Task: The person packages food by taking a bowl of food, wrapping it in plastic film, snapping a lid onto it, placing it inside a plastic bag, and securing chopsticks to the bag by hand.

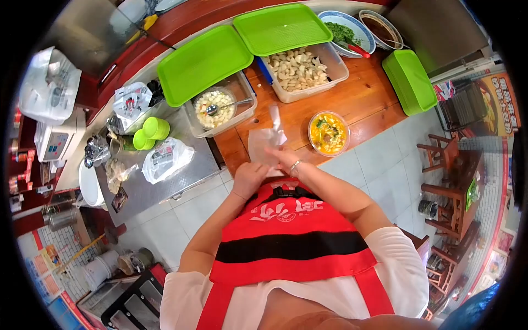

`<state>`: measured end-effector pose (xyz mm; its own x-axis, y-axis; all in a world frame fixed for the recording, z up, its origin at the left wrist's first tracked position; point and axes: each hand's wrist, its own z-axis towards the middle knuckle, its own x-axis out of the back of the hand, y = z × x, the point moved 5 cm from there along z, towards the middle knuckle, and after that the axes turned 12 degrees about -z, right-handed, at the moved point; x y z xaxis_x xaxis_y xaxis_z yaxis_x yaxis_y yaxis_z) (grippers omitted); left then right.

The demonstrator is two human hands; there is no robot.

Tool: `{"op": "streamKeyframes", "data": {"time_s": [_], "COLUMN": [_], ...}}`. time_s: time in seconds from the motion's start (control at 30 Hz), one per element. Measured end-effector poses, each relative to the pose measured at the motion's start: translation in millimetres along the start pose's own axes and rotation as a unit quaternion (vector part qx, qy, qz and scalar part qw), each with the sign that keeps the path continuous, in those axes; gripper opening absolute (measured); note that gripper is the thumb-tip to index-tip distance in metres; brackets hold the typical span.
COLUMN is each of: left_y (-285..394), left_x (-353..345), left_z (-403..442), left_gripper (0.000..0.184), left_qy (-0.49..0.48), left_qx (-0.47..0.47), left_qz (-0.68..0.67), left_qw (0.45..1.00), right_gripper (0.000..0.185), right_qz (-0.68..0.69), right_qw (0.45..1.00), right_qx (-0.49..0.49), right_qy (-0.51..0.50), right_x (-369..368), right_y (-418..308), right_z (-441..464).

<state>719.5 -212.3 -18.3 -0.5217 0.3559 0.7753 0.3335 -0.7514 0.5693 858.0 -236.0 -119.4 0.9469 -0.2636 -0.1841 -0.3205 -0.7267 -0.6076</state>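
Close in front of the red apron, my left hand (251, 177) and my right hand (284, 158) are closed on a thin, whitish plastic bag (264, 144). Its loose upper part lies over the wooden counter (363, 110). To the right of my hands stands a round clear takeout bowl (329, 133) of yellow-orange soup with green bits. Beyond the bag, a clear bin holds a bowl of chopped white pieces (215, 108) with a spoon (213, 109) in it. My fingertips are partly hidden by each other and by the bag.
A bin of garlic-like cloves (297, 69) stands at the back, partly under a green lid (283, 28). A bowl of chopped greens (344, 34) and a bowl of dark sauce (380, 28) stand back right. Green containers (410, 82) sit at the counter's right edge.
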Motion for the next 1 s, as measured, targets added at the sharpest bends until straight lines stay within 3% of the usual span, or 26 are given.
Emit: {"op": "streamKeyframes", "data": {"time_s": [0.07,0.13,0.17,0.2,0.23,0.27,0.3,0.33,0.37,0.43,0.47,0.53,0.63,0.77,0.83,0.87,0.93,0.97,1.0], "left_y": [19,17,6,-4,-6,-22,-36,-48,-71,-85,-77,-54,-57,-69,-93,-96,-100,-100,-104], "left_x": [6,9,5,2,5,5,6,0,-8,-2,6,20,-5,-16,-26,-25,-21,-23,-18], "left_z": [0,-6,-13,-20,-22,-28,-39,-47,-61,-67,-61,-40,-31,-23,-40,-44,-48,-50,-51], "left_gripper": [0.007,0.012,0.020,0.028,0.028,0.040,0.052,0.052,0.061,0.078,0.078,0.079,0.078,0.057,0.038,0.038,0.026,0.025,0.025], "left_qy": [-0.005,-0.034,-0.054,-0.074,-0.070,-0.089,-0.107,-0.106,-0.044,0.024,0.024,0.101,0.112,0.194,0.103,0.102,0.193,0.191,0.191], "left_qx": [-0.070,-0.039,0.024,0.086,0.089,0.252,0.407,0.408,0.432,0.471,0.471,0.346,0.268,0.262,0.495,0.494,0.453,0.461,0.461], "left_qz": [-0.072,-0.057,-0.080,-0.103,-0.101,-0.095,-0.089,-0.089,-0.098,-0.147,-0.147,-0.260,-0.253,-0.325,-0.389,-0.389,-0.505,-0.566,-0.565], "left_qw": [0.995,0.997,0.995,0.988,0.988,0.959,0.903,0.903,0.895,0.869,0.870,0.896,0.923,0.888,0.770,0.771,0.709,0.656,0.656], "right_gripper": [0.044,0.038,0.038,0.035,0.033,0.033,0.033,0.034,0.034,0.037,0.037,0.032,0.030,0.031,0.034,0.034,0.037,0.036,0.036], "right_qz": [-0.022,-0.058,-0.063,-0.093,-0.121,-0.124,-0.271,-0.410,-0.411,-0.533,-0.533,-0.599,-0.593,-0.549,-0.478,-0.478,-0.342,-0.279,-0.279], "right_qw": [1.000,0.993,0.993,0.982,0.965,0.964,0.907,0.821,0.820,0.738,0.738,0.683,0.672,0.704,0.758,0.758,0.879,0.907,0.907], "right_qx": [0.014,0.098,0.097,0.163,0.229,0.230,0.308,0.374,0.374,0.383,0.383,0.390,0.417,0.422,0.407,0.407,0.300,0.290,0.290], "right_qy": [0.015,0.006,0.000,0.023,0.047,0.043,0.091,0.136,0.136,0.154,0.155,0.150,0.154,0.158,0.176,0.177,0.145,0.121,0.120], "right_x": [-6,-9,-10,-8,-6,-7,-6,-10,-10,-13,-14,-20,-22,-20,-12,-10,2,10,15], "right_y": [5,1,1,-6,-14,-23,-38,-52,-55,-58,-63,-69,-66,-68,-71,-75,-76,-70,-64], "right_z": [5,6,7,6,4,-7,-25,-44,-50,-62,-71,-87,-88,-87,-82,-84,-79,-68,-58]}}
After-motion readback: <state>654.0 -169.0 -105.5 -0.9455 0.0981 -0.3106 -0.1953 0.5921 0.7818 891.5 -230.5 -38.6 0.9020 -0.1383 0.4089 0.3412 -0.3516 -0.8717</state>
